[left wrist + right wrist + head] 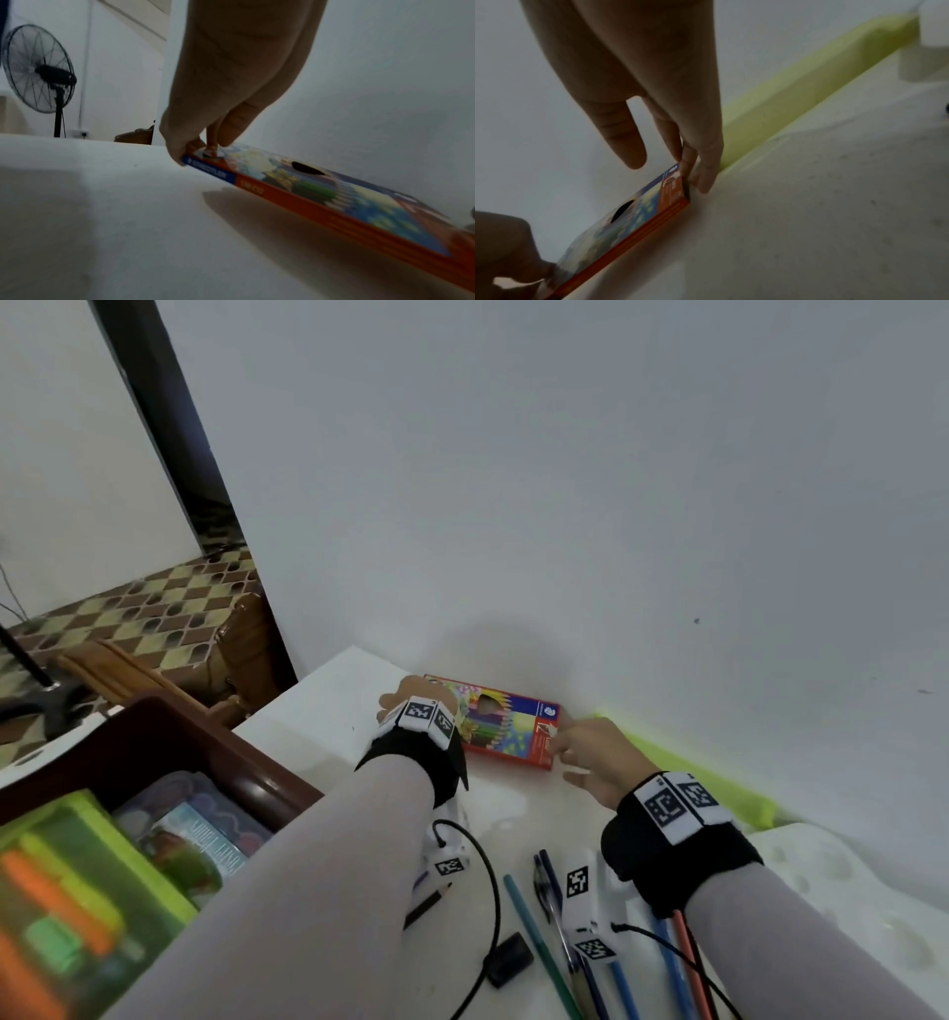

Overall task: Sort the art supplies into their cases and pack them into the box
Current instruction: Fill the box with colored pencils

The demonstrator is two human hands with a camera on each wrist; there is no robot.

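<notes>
A flat red-orange coloured-pencil box [506,721] lies close to the wall at the back of the white table [328,711]. My left hand [411,697] grips its left end. In the left wrist view the thumb and fingers [226,130] pinch that end of the box [334,203], which is raised slightly over its shadow. My right hand [557,742] holds the right end. In the right wrist view two fingertips [706,182] pinch the end flap of the box [628,227] while the index finger sticks out straight above it.
A dark brown box [246,762] at the left holds a green case [102,865] and a paint set [205,834]. Loose pencils and pens [539,942], a black pencil [429,906] and a small black block [508,967] lie near me. A green strip [693,773] runs along the wall.
</notes>
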